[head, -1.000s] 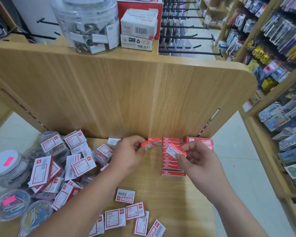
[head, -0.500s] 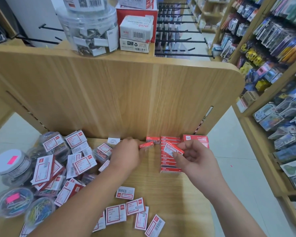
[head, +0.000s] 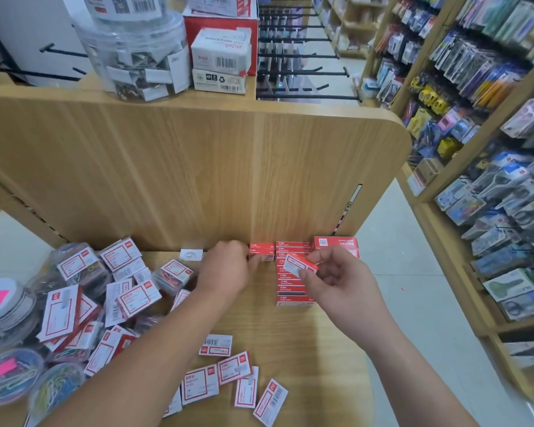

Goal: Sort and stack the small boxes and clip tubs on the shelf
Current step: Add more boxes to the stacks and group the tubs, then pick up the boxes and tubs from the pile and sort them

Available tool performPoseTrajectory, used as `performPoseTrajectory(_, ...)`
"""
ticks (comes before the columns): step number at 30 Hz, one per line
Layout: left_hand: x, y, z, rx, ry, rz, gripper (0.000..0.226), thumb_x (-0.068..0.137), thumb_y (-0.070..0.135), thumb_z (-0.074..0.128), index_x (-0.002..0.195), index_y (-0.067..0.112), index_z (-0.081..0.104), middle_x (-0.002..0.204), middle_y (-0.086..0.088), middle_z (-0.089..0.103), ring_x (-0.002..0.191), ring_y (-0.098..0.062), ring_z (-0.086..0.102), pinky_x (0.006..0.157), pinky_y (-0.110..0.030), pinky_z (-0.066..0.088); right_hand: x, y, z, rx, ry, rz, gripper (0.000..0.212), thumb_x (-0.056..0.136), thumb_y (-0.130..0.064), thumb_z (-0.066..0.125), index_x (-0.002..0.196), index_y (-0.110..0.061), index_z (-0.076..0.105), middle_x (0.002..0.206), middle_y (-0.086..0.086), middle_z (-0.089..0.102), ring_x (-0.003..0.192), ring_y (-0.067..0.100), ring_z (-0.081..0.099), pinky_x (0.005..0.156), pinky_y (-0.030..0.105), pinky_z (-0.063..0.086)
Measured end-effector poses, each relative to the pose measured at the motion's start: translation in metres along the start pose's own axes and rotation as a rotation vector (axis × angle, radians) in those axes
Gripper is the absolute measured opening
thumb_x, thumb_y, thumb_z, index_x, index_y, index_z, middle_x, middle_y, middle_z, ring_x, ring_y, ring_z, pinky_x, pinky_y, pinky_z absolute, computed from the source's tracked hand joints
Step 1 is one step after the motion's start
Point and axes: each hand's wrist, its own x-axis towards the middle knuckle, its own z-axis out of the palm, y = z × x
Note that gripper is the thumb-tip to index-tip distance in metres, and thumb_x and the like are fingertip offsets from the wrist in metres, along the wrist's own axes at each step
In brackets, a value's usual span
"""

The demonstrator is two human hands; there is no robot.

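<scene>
Pinching a small red-and-white cardboard box above a row of red boxes is the right hand. The left hand has curled fingers touching a small red box ahead; whether they grip it is hidden. Clear plastic clip tubs crowd the wooden shelf to their left, and stationery racks stand to the right.

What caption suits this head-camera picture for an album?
Left hand holds a red box by the back panel; right hand pinches a second red box over the stacked row.

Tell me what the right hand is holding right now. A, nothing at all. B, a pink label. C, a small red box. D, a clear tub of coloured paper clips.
C: the right hand pinches a small red box between thumb and fingers, just above the row of red boxes on the shelf.
</scene>
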Motion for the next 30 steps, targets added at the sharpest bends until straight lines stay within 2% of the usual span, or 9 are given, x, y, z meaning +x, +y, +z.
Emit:
performPoseTrajectory(3, -0.002, 0.001, 0.002, -0.001, -0.011, 0.006, 0.047, 0.093, 0.056, 0.062, 0.069, 0.016, 0.062, 0.065, -0.008, 0.062, 0.071, -0.037, 0.063, 0.060, -0.038, 0.051, 0.000, -0.003, 0.000, -0.022, 0.003, -0.007, 0.013, 0.091, -0.017, 0.073, 0.097, -0.025, 0.065, 0.077, 0.015, 0.069, 0.071, 0.037, 0.065, 0.063, 0.047, 0.053)
performPoseTrajectory(6, -0.006, -0.001, -0.012, 0.039, 0.001, 0.029, 0.038, 0.093, 0.047, 0.063, 0.070, 0.017, 0.058, 0.072, -0.007, 0.062, 0.078, -0.037, 0.063, 0.058, -0.037, 0.045, 0.002, -0.007, 0.000, -0.034, -0.001, 0.002, 0.012, 0.094, -0.020, 0.070, 0.106, -0.025, 0.068, 0.077, 0.011, 0.071, 0.074, 0.032, 0.068, 0.068, 0.045, 0.055)
performPoseTrajectory(9, -0.020, -0.005, -0.030, -0.144, 0.133, 0.224, 0.005, 0.088, 0.024, 0.065, 0.083, 0.022, 0.063, 0.077, 0.004, 0.052, 0.077, -0.026, 0.060, 0.060, -0.035, 0.044, 0.006, -0.013, 0.004, -0.035, -0.034, 0.010, 0.019, 0.097, -0.023, 0.065, 0.115, -0.020, 0.069, 0.084, 0.009, 0.075, 0.077, 0.030, 0.070, 0.071, 0.046, 0.056)
performPoseTrajectory(13, -0.060, 0.003, -0.041, -0.478, 0.019, 0.303, 0.043, 0.076, 0.043, 0.071, 0.119, 0.036, 0.067, 0.086, 0.012, 0.056, 0.071, -0.008, 0.054, 0.068, -0.035, 0.053, 0.013, -0.023, 0.018, -0.089, -0.105, -0.062, 0.011, 0.097, -0.017, 0.065, 0.105, -0.017, 0.072, 0.067, 0.001, 0.071, 0.054, 0.010, 0.061, 0.052, 0.027, 0.049)
performPoseTrajectory(15, -0.070, 0.004, -0.042, -0.407, 0.038, 0.353, 0.038, 0.078, 0.049, 0.065, 0.113, 0.034, 0.064, 0.084, 0.012, 0.053, 0.073, -0.007, 0.050, 0.070, -0.037, 0.051, 0.015, -0.032, 0.030, -0.084, -0.161, -0.082, 0.009, 0.097, -0.013, 0.064, 0.099, -0.015, 0.072, 0.061, -0.010, 0.070, 0.051, 0.003, 0.062, 0.049, 0.015, 0.046)
performPoseTrajectory(17, -0.071, -0.003, -0.046, -0.343, 0.096, 0.370, 0.030, 0.085, 0.043, 0.065, 0.112, 0.030, 0.064, 0.085, 0.011, 0.052, 0.073, -0.006, 0.048, 0.070, -0.038, 0.051, 0.015, -0.039, 0.040, -0.054, -0.201, -0.092, 0.012, 0.098, -0.013, 0.062, 0.095, -0.013, 0.073, 0.064, -0.012, 0.073, 0.057, 0.003, 0.068, 0.052, 0.015, 0.049)
performPoseTrajectory(22, -0.074, -0.026, -0.054, -0.580, -0.012, 0.246, 0.010, 0.095, 0.030, 0.064, 0.095, 0.026, 0.073, 0.079, 0.010, 0.063, 0.067, -0.007, 0.055, 0.064, -0.032, 0.048, 0.020, -0.036, 0.048, -0.086, -0.207, -0.129, 0.020, 0.102, -0.027, 0.058, 0.094, -0.019, 0.075, 0.074, 0.012, 0.069, 0.072, 0.035, 0.065, 0.065, 0.051, 0.057)
performPoseTrajectory(26, -0.076, -0.027, -0.069, -0.743, -0.181, 0.104, 0.019, 0.101, 0.031, 0.061, 0.085, 0.025, 0.068, 0.060, 0.014, 0.049, 0.055, -0.007, 0.042, 0.053, -0.026, 0.036, 0.022, -0.041, 0.047, -0.189, -0.286, -0.265, 0.021, 0.095, -0.010, 0.068, 0.107, -0.025, 0.077, 0.088, 0.001, 0.064, 0.071, 0.017, 0.062, 0.061, 0.035, 0.058)
performPoseTrajectory(30, -0.075, -0.028, -0.078, -0.815, -0.188, 0.054, 0.008, 0.099, 0.025, 0.066, 0.095, 0.023, 0.072, 0.066, 0.017, 0.056, 0.056, -0.004, 0.046, 0.052, -0.018, 0.040, 0.030, -0.044, 0.045, -0.097, -0.341, -0.129, 0.012, 0.095, -0.014, 0.070, 0.093, -0.024, 0.076, 0.080, 0.016, 0.072, 0.061, 0.028, 0.061, 0.055, 0.041, 0.057)
